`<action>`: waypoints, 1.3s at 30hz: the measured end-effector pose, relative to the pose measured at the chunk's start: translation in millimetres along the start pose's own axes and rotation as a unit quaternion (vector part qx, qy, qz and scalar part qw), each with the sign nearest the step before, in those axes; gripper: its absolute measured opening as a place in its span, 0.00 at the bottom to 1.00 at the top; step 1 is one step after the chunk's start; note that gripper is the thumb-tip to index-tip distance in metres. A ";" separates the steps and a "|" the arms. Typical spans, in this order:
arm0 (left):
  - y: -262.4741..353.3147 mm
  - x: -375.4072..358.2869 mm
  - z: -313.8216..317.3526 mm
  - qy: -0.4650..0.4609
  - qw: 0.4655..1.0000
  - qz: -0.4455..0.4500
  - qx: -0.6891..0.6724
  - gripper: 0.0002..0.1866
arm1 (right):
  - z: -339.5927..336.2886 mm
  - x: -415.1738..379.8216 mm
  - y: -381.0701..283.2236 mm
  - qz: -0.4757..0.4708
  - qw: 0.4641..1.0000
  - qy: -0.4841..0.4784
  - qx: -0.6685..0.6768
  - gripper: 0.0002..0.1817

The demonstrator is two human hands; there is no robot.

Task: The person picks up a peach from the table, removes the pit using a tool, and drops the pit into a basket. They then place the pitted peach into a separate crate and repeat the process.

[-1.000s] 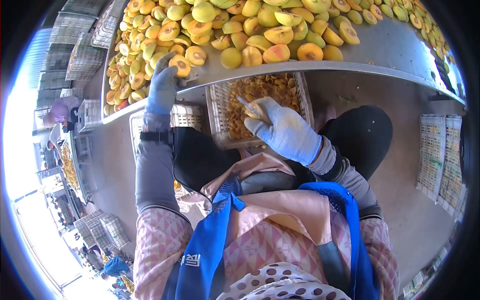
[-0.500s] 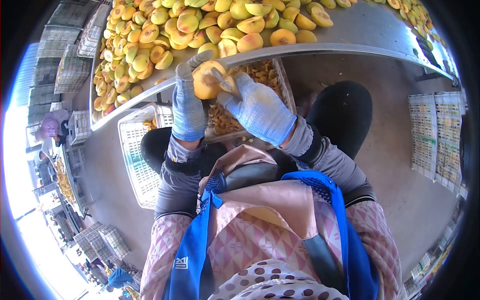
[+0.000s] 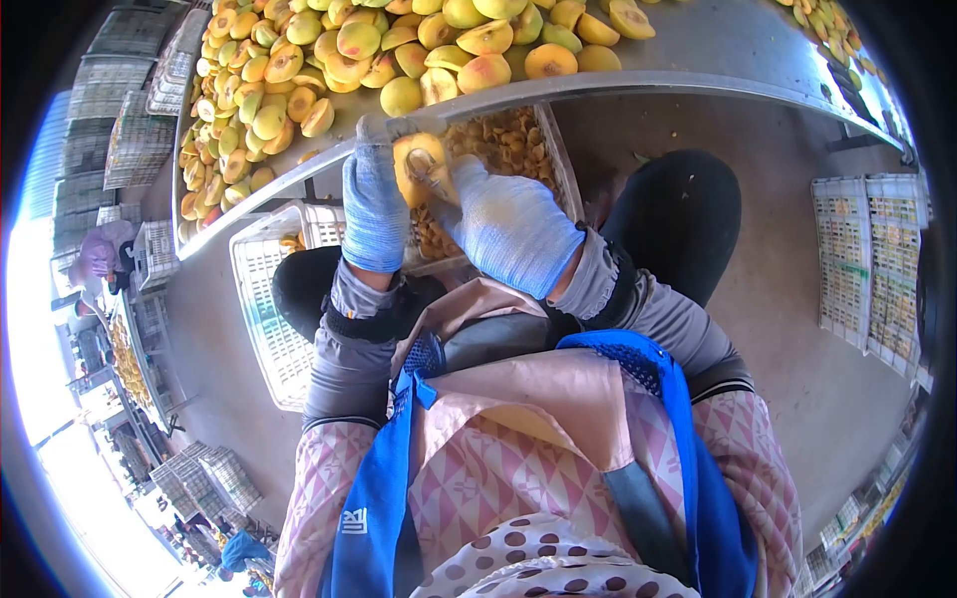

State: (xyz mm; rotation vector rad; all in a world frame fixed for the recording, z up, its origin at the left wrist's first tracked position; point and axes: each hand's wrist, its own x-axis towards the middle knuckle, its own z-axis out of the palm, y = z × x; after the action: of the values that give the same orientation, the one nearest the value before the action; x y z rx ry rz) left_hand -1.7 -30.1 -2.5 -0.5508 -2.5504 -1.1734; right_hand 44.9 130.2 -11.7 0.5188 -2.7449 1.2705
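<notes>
My left hand (image 3: 375, 204), in a blue-and-white knit glove, holds a halved yellow fruit (image 3: 413, 171) just past the metal table's edge. My right hand (image 3: 518, 224), gloved alike, is closed on a small tool (image 3: 440, 185) whose metal end lies against the fruit's cut face; its exact shape is blurred. Below both hands sits a crate (image 3: 561, 164) with many small brown-orange pieces (image 3: 503, 143). Beyond them, halved yellow-green fruits (image 3: 349, 45) are heaped on the metal table (image 3: 688, 62).
A white basket (image 3: 267, 299) stands on the floor at the left, beside my knee. Stacked crates (image 3: 869, 269) are at the right and more (image 3: 135, 140) at the far left. A person in purple (image 3: 103, 254) is at the left edge.
The fruit has turned in my left hand, showing more of its hollow towards the tool. My right hand has shifted slightly down and left. The whole view has moved a little.
</notes>
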 end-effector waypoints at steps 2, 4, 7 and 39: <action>12.6 4.8 -10.5 -0.063 0.997 -0.014 -0.031 0.31 | -3.9 -3.6 -1.3 -0.001 1.000 -0.009 -0.001 0.18; 13.9 7.8 -17.3 -0.132 0.978 -0.076 -0.144 0.32 | -3.7 -5.7 -0.9 -0.004 1.000 -0.018 0.008 0.18; -6.4 9.7 -14.9 -0.168 0.947 -0.105 -0.252 0.34 | 3.2 -6.1 2.6 0.014 0.998 -0.023 0.065 0.17; 13.8 -5.2 12.0 0.085 0.966 -0.101 -0.221 0.26 | -15.0 5.4 2.6 0.119 0.882 -0.248 0.383 0.11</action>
State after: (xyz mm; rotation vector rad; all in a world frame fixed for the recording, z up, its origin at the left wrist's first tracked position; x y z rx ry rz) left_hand 8.1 -13.8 -3.0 -0.2669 -2.2414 -1.7981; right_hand 37.8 141.6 -2.7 0.6287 -2.5969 2.6420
